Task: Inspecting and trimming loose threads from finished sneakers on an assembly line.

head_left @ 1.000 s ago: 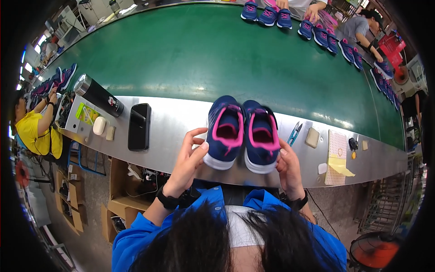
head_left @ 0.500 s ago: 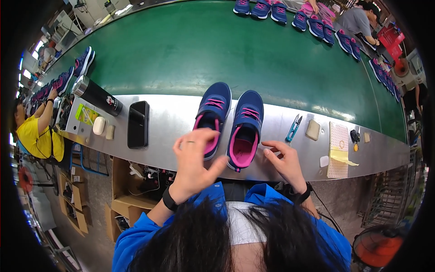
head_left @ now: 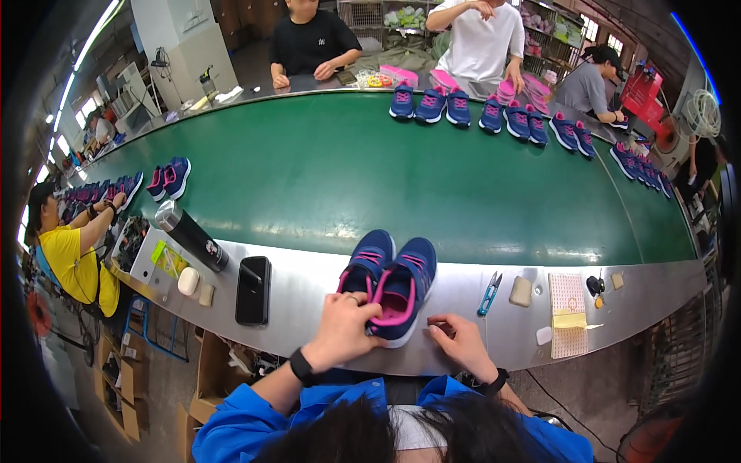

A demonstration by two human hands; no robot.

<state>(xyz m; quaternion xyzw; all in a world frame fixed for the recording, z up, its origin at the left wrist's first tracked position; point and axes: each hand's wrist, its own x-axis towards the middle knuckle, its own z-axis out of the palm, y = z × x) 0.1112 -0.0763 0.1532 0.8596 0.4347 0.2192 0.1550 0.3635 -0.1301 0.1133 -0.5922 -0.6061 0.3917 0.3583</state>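
Note:
Two navy sneakers with pink laces and pink lining sit pressed side by side in front of me, toes pointing away. My left hand point(head_left: 345, 328) is closed around their heel collars, its fingers over the left sneaker point(head_left: 370, 251) and the thumb by the heel of the right sneaker point(head_left: 417, 266). It hides most of the left one's heel. Just right of the pair, my right hand point(head_left: 461, 345) rests by the metal table point(head_left: 309, 285), fingers loosely bent and apart, holding nothing visible.
Left of the sneakers lie a phone point(head_left: 253, 291) and a black bottle point(head_left: 191, 236). Thread snips point(head_left: 489, 294), a tan block point(head_left: 521, 292) and a patterned pad point(head_left: 569, 316) lie right. Beyond runs a green conveyor belt point(head_left: 309, 170) with more sneakers point(head_left: 444, 106); several people stand around it.
My left hand has come down onto the sneakers' heels, and the two sneakers are now together, no longer apart. My right hand stays beside them. The view has tilted up, showing people across the belt.

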